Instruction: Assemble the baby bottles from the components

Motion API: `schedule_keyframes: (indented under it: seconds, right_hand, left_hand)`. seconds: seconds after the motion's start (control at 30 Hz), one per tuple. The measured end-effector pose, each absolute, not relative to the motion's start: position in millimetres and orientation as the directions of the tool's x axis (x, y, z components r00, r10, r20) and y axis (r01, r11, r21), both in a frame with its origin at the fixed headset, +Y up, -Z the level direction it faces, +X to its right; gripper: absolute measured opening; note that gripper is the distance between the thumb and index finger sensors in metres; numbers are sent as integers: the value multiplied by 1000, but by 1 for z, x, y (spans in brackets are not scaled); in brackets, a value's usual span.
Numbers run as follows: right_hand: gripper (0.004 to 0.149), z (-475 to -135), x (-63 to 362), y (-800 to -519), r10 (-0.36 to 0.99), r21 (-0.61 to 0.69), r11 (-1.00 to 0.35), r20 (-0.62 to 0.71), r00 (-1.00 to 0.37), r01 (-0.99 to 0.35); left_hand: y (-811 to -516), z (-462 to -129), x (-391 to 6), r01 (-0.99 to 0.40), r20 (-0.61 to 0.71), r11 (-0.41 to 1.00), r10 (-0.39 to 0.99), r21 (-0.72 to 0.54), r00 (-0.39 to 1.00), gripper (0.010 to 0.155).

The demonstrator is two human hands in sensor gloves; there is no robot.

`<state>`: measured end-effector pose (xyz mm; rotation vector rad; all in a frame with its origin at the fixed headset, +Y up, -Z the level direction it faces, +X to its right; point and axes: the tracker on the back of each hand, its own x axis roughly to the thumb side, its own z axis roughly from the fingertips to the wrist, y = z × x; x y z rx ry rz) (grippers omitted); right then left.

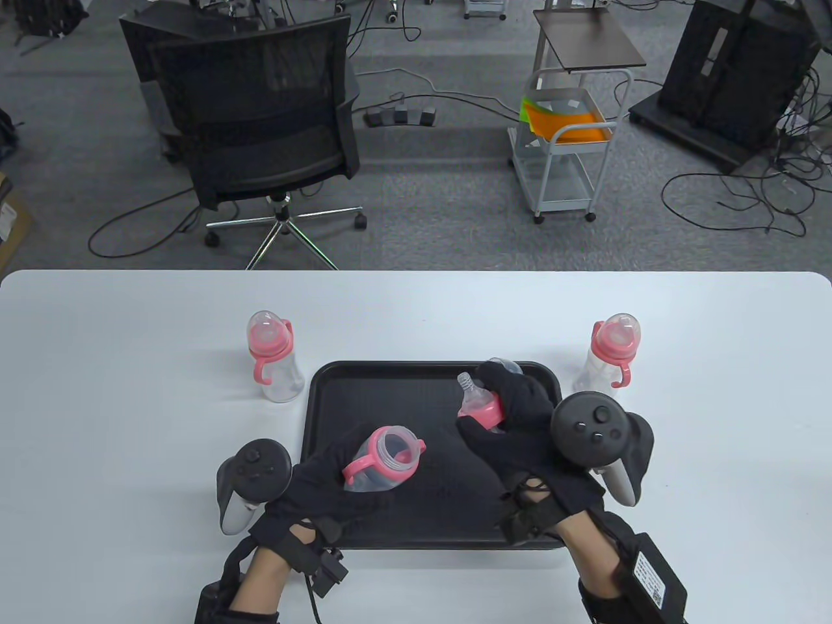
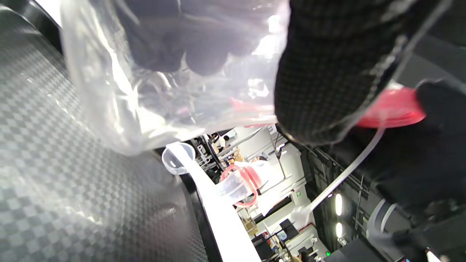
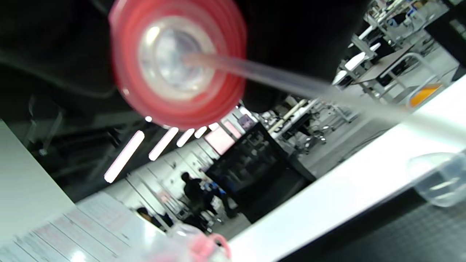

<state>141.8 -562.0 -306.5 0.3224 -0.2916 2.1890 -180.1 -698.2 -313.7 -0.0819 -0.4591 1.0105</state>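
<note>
White table (image 1: 130, 390), office floor behind with a mesh chair (image 1: 260, 123) and a wheeled cart (image 1: 565, 149). Black tray (image 1: 338, 390) at the near middle of the table, both gloved hands over it.

Left hand (image 1: 325, 484) curled round a clear bottle body (image 1: 380, 461) with a pink handle ring, tilted, open mouth aimed up and to the right. Seen close in the left wrist view (image 2: 145, 91), dark fingers showing through the clear wall.

Right hand (image 1: 520, 429) gripping a pink screw collar with nipple (image 1: 478, 403), nipple tip pointing up-left, held just apart from the bottle mouth. From the right wrist view, underside of the collar (image 3: 178, 62) with a clear straw (image 3: 291, 85) running out of its centre.

Clear cap (image 1: 507, 365) lying on the tray's far edge beyond the right hand.

Two finished bottles upright on the table: one (image 1: 273, 357) left of the tray, one (image 1: 611, 354) right of it.
</note>
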Motion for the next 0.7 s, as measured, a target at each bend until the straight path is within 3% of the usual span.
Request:
schedule_keyframes:
  seconds: [0.33, 0.7]
  right_hand:
    - [80, -295, 145, -549, 816, 24, -460, 406, -412, -888]
    - [74, -284, 136, -544, 812, 61, -455, 438, -386, -888]
  left_hand:
    - [-704, -312, -164, -691, 339, 633, 773, -349, 536, 101]
    - [-709, -309, -144, -585, 370, 710, 704, -392, 607, 101]
